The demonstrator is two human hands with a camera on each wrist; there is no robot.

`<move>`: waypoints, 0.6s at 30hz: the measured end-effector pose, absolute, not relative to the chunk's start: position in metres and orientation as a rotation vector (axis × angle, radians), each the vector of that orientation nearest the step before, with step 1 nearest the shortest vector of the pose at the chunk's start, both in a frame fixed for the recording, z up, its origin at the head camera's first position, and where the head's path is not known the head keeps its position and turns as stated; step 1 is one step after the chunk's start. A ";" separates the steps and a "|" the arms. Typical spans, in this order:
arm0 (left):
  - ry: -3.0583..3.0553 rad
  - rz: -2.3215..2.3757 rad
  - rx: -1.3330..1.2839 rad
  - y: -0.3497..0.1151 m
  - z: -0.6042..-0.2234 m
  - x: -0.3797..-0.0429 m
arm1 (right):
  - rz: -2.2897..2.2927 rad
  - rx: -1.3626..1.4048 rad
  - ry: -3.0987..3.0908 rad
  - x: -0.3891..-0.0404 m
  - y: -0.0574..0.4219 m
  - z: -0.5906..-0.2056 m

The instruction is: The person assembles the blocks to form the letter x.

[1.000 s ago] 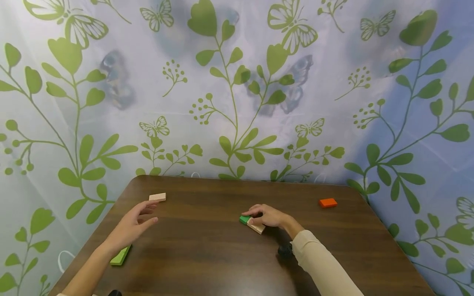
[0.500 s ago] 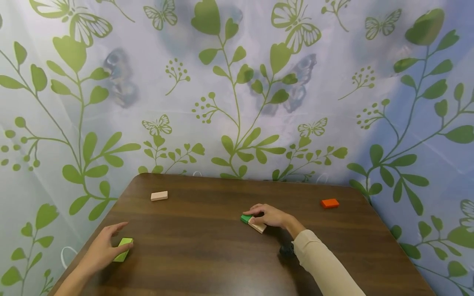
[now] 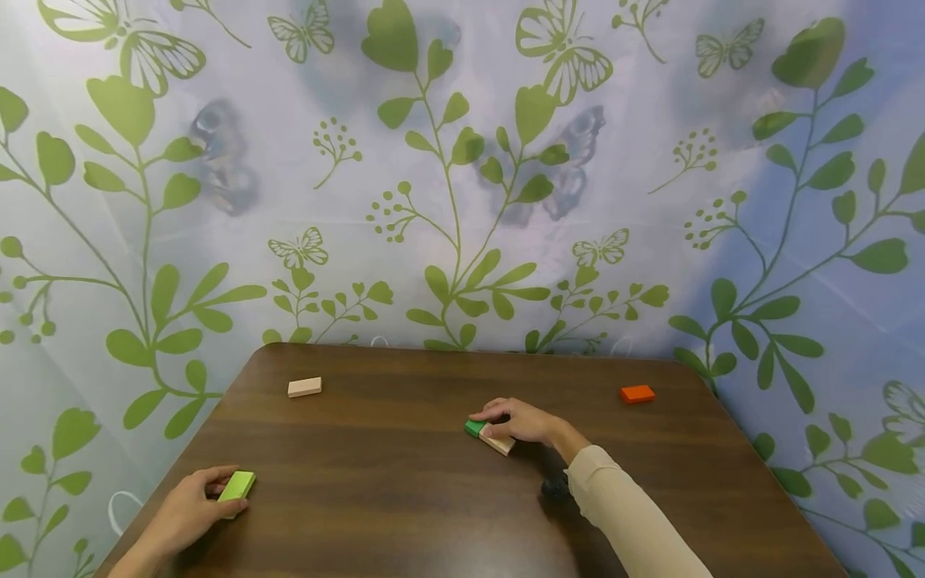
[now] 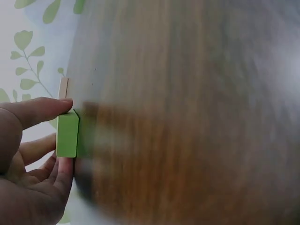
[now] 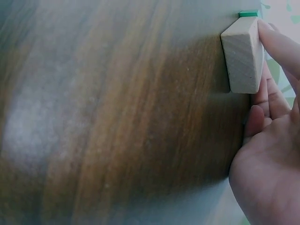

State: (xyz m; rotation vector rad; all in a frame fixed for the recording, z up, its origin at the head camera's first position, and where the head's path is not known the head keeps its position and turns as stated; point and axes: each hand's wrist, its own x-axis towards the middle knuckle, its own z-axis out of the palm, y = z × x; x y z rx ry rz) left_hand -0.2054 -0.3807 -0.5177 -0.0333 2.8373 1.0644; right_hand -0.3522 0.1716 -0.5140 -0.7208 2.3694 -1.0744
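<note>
At the table's left side my left hand (image 3: 189, 507) grips a light green wooden block (image 3: 238, 486) between thumb and fingers. The left wrist view shows the end face of that light green block (image 4: 68, 135) with the thumb on one side and a finger on the other. Right of the table's middle, my right hand (image 3: 526, 421) pinches a plain wooden block (image 3: 500, 442) lying on the tabletop. A dark green block (image 3: 474, 428) touches its far left end, under my fingertips. In the right wrist view the plain block mostly hides the dark green one.
Another plain wooden block (image 3: 305, 388) lies at the back left of the brown table (image 3: 405, 498), and an orange block (image 3: 637, 394) at the back right. A small black object (image 3: 555, 487) is by my right sleeve. A patterned curtain (image 3: 462, 177) hangs behind the table.
My left hand has come back toward the table's near left from beside the far plain block and taken hold of the light green block. My right hand has stayed in place.
</note>
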 end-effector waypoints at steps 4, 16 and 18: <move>2.735 1.212 -0.154 -0.381 -0.519 -0.204 | -1.082 -0.723 2.371 -0.354 0.173 -0.517; 2.603 1.440 -0.097 -0.367 -0.513 -0.204 | -1.102 -0.726 2.370 -0.354 0.174 -0.518; 2.600 1.462 -0.074 -0.363 -0.511 -0.206 | -1.108 -0.727 2.369 -0.354 0.174 -0.519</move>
